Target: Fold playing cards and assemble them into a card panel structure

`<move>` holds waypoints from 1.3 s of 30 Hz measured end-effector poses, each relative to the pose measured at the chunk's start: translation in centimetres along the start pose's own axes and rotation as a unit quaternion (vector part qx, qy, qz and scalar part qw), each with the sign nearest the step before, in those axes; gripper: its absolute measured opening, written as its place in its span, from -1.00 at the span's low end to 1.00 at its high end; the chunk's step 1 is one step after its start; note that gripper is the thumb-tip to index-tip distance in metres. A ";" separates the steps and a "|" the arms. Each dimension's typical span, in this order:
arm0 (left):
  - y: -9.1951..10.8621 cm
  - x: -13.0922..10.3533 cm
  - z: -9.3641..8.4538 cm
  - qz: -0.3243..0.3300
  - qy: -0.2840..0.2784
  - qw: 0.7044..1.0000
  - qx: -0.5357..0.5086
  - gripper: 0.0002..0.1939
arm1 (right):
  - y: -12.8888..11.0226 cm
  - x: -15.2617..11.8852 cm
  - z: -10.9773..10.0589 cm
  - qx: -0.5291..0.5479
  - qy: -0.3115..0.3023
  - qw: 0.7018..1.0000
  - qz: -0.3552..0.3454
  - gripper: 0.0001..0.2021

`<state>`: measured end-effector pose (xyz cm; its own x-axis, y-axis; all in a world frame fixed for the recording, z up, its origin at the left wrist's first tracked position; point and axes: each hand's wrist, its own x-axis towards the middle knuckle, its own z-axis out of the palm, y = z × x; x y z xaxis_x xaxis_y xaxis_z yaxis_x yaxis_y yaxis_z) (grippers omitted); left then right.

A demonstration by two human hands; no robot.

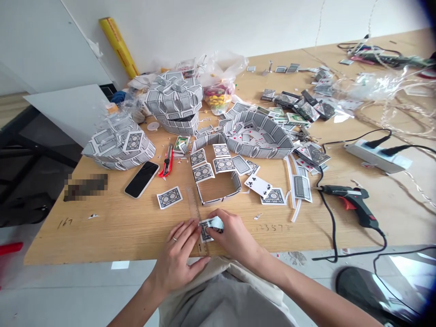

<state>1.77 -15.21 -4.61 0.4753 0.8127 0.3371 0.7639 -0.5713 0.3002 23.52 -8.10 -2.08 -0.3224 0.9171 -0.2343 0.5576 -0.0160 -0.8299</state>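
At the table's front edge, a playing card lies face down across a clear ruler. My left hand lies over the ruler with its fingers stretched out flat, fingertips at the card's left edge. Closed over the card's right side, my right hand pinches a small pale-blue thing; its kind is hard to make out. Just beyond my hands stands a low open frame made of cards. Another patterned card lies to the left.
A phone and a red utility knife lie left. Card-built boxes and a card-walled tray stand behind. At right are a glue gun, its cord, a power strip and loose cards.
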 end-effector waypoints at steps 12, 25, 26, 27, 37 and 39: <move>0.1 0.2 -0.7 0.012 -0.057 0.998 0.023 -0.39 | -0.5 -0.2 -0.4 -0.002 -0.007 1.000 0.007 -0.73; -0.1 0.5 -0.3 0.018 -0.022 1.000 -0.012 -0.39 | -1.8 -3.9 -0.6 0.420 -0.068 0.890 0.163 -0.24; -0.1 0.6 -0.4 0.018 -0.024 0.999 -0.018 -0.42 | -2.1 -4.3 -0.5 0.423 -0.069 0.890 0.158 -0.26; -0.1 0.6 -0.4 0.018 -0.026 0.999 -0.024 -0.44 | -2.3 -4.7 -0.4 0.418 -0.071 0.893 0.149 -0.30; -0.2 0.7 -0.3 0.019 -0.014 0.999 -0.025 -0.38 | -1.5 -2.0 -0.4 0.437 -0.086 0.886 0.125 -0.31; -0.2 0.7 -0.3 0.023 -0.013 1.000 -0.018 -0.37 | -1.4 -1.7 -0.5 0.445 -0.087 0.882 0.125 -0.32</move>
<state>1.79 -14.55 -4.18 0.5206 0.7881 0.3285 0.7254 -0.6112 0.3166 23.66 -9.43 -0.31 -0.4303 0.7667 -0.4765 -0.1694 -0.5871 -0.7916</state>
